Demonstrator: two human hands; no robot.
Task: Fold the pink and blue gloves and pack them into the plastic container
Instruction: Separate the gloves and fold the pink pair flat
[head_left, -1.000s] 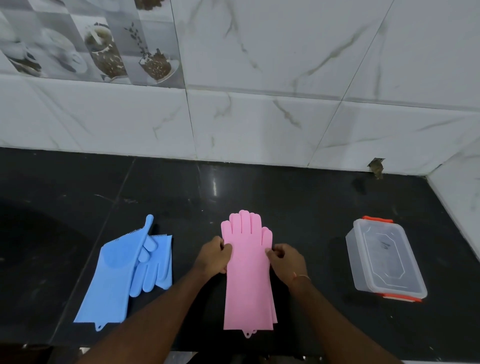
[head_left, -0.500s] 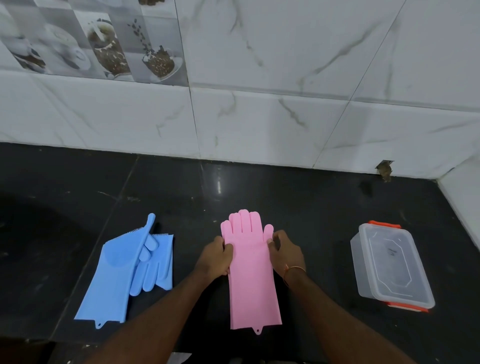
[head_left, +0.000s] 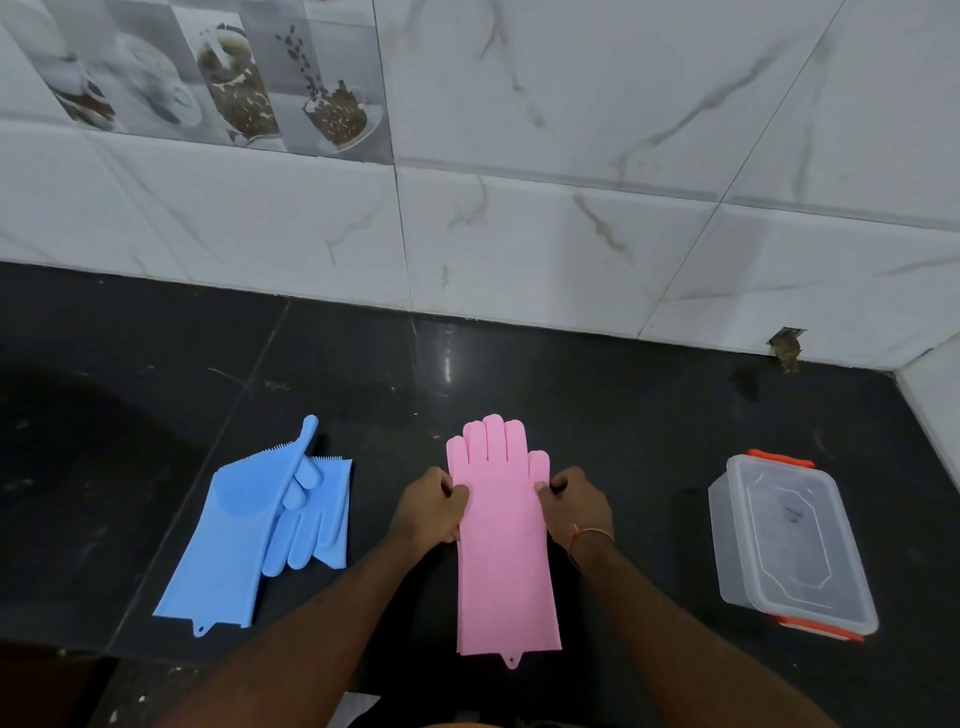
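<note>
The pink gloves (head_left: 504, 540) lie stacked flat on the black counter, fingers pointing to the wall, cuffs toward me. My left hand (head_left: 431, 506) pinches their left edge just below the fingers. My right hand (head_left: 574, 506) pinches the right edge beside the thumb. The blue gloves (head_left: 260, 525) lie to the left, one flat and long, the other partly folded under it with fingers pointing toward me. The clear plastic container (head_left: 789, 540) with orange clips stands to the right with its lid on.
A white tiled wall (head_left: 519, 234) runs along the back of the black counter (head_left: 597, 415) and turns forward at the far right. The counter's front edge lies just below the glove cuffs.
My right hand has slid from lying over the glove's right side to pinching its edge by the thumb. The pink gloves stay flat in the same spot.
</note>
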